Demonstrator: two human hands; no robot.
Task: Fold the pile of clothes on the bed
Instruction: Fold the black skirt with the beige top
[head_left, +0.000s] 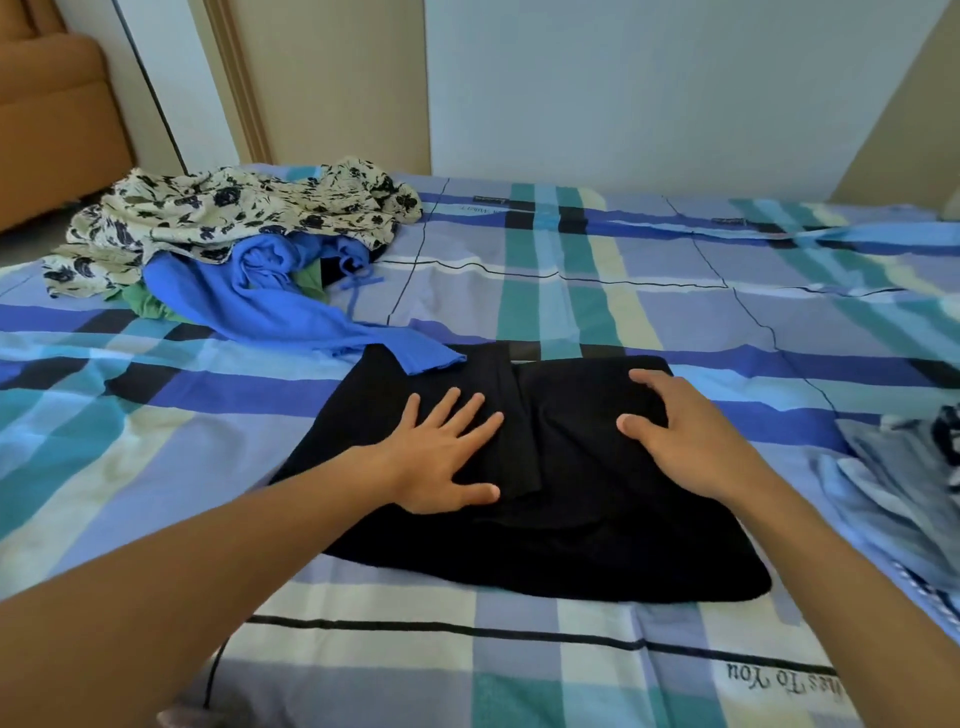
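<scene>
Pressing a flat left hand (441, 457) on the black garment (571, 545) near-centre on the bed (363, 654), a person is gripping its fold with the right hand (685, 431), risking trapping the overlapping blue sleeve (415, 353).

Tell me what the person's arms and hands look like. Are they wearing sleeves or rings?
No sleeves show. The left arm and right arm are bare right to the picture's edge, with no watch or bracelet. The left hand and right hand have no gloves, and I can't see any rings.
</scene>
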